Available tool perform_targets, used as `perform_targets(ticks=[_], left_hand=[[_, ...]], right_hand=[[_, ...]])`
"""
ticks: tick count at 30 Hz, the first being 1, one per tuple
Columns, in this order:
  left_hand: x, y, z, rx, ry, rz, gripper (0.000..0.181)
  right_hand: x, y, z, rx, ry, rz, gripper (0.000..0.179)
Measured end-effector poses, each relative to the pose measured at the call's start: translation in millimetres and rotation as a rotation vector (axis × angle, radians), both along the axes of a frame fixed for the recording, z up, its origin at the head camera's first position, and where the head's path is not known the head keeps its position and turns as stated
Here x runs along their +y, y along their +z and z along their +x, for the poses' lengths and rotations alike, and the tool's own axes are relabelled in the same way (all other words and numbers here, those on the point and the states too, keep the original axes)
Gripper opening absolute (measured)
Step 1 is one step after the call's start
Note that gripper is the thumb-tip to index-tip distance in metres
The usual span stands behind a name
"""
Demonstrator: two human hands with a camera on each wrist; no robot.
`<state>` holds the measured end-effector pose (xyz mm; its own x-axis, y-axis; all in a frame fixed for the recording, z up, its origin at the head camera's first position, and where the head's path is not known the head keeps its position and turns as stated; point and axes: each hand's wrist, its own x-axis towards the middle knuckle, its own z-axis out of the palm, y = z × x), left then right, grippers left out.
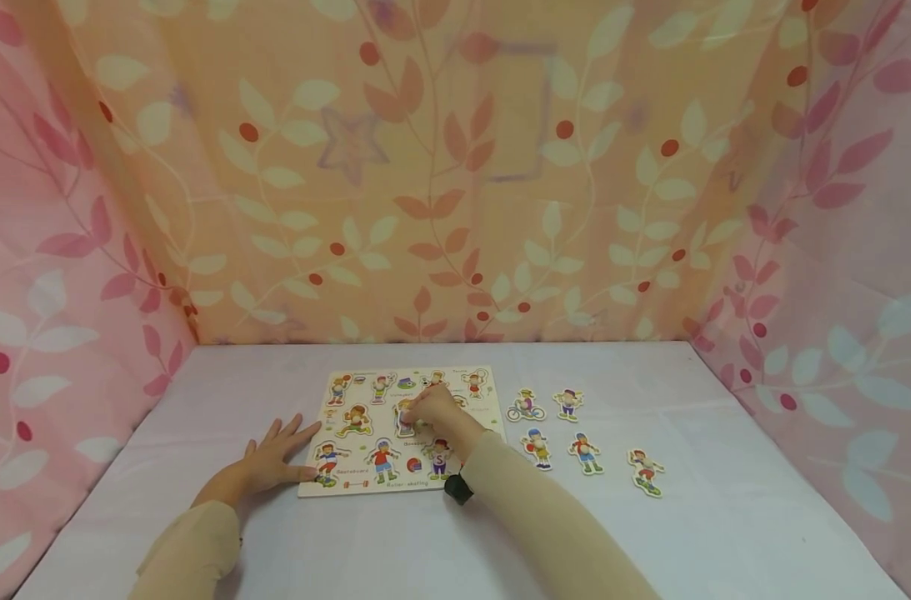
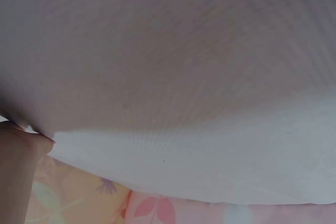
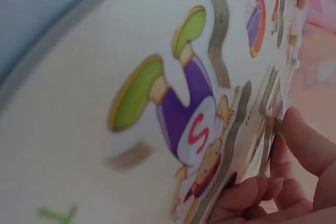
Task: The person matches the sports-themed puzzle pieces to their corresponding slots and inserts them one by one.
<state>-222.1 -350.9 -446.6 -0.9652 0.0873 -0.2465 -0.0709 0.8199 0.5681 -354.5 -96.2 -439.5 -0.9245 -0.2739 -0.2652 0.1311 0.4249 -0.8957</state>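
Right hand: over the middle of the board, curled, with thumb and fingers pinching the piece; in the right wrist view the tips meet at what looks like its small knob.
Piece (image 1: 402,421): mid-board, partly covered by the right hand (image 1: 443,414); it lies at the left side of those fingers, in contact with them.
Long axis: roughly away from the person, head end towards the curtain (image 1: 440,183), foot end towards the sleeves.
Seating: cannot tell whether the piece sits flush in the board or stands a little proud.
Nearer hand: the right, already at the piece; the left is well apart from it, out at the board's left edge.
Left hand (image 1: 271,460): released, fingers spread, thumb at the board's lower left corner; it grips no piece.
Board (image 1: 382,421): flat on the worktop (image 1: 380,550), between the hands.
Neighbours: the runner (image 1: 355,421) lies left of the piece; the S figure (image 1: 439,460) lies nearer the person, just beside the right wrist.
Loose pieces: right of the board, apart from both hands, are the cyclist (image 1: 527,408), batter (image 1: 568,405), ball player (image 1: 536,451), blue-capped figure (image 1: 586,455) and skateboarder (image 1: 645,475), the last farthest out.
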Motion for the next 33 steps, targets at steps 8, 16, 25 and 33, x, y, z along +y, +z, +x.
perform_targets(ticks=[8,16,25,33], left_hand=[[-0.9,0.4,-1.7,-0.006,0.013,-0.013,0.097],[-1.7,-2.3,-2.7,0.005,0.006,-0.021,0.096],[-1.3,-6.5,-1.7,0.01,0.009,-0.028,0.095],[-1.6,-5.6,-3.2,0.029,-0.004,-0.04,0.094]], right_hand=[[-10.5,7.1,1.6,0.173,0.142,0.341,0.015],[-9.1,8.1,7.5,0.139,0.139,0.312,0.012],[10.0,4.7,13.5,0.144,0.14,0.194,0.022],[37.6,17.3,7.8,0.198,0.119,0.126,0.021]])
